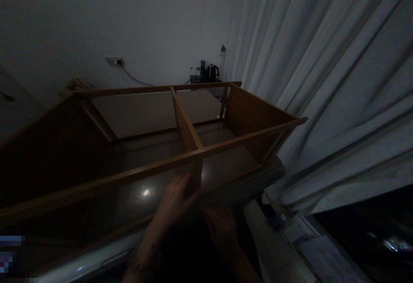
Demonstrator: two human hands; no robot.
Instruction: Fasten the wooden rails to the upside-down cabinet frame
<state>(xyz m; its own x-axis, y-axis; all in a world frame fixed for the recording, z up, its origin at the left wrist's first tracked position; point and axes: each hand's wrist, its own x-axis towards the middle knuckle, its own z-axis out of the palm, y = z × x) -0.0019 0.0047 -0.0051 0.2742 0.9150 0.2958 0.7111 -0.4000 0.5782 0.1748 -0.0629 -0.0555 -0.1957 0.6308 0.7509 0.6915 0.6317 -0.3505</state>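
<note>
Dim room, pale wall and curtain, two hands at a wooden frame

Behind everything stands a pale wall (135, 25) with a socket (115, 61), and a long light curtain (309, 72) hangs down the right side. Near the corner, a dark kettle (212, 72) sits on a small black stand (206, 79). Across the middle lies a large open wooden frame (145, 173), split by a crosswise divider (186, 121).

At the frame's near side, the left hand (176, 195) is at the short upright (198, 169) below the divider. Its fingers bend toward the upright's left edge and its thumb stretches across lower down, leaving a gap between them; how firmly it grips cannot be told. Lower and to the right, the right hand (222, 225) has its fingers half curled toward the left hand, in deep shadow; whether it holds anything cannot be told.
</note>
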